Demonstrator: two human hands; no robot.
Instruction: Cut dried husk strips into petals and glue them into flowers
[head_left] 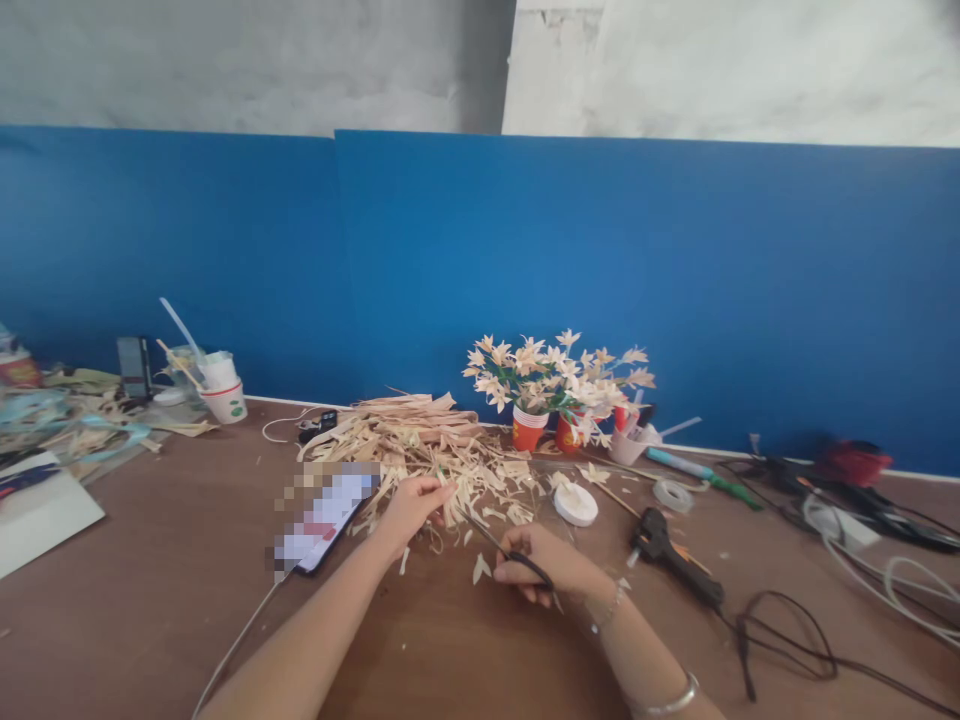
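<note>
My left hand [415, 503] pinches a thin pale strip of dried husk at the near edge of a heap of husk strips [420, 440]. My right hand [541, 562] is closed round the black handles of a pair of scissors [501, 548], whose blades point up and left toward the strip held in the left hand. A few cut husk pieces [480, 568] lie on the brown table [150, 590] between the two hands.
Behind the heap stand red paper cups with husk flowers [559, 385]. A phone [324, 518] lies left of my left hand. A white tape roll [576, 503], a black glue gun [675, 555] and cables [862, 520] lie to the right. A white cup [223, 392] and clutter are at far left.
</note>
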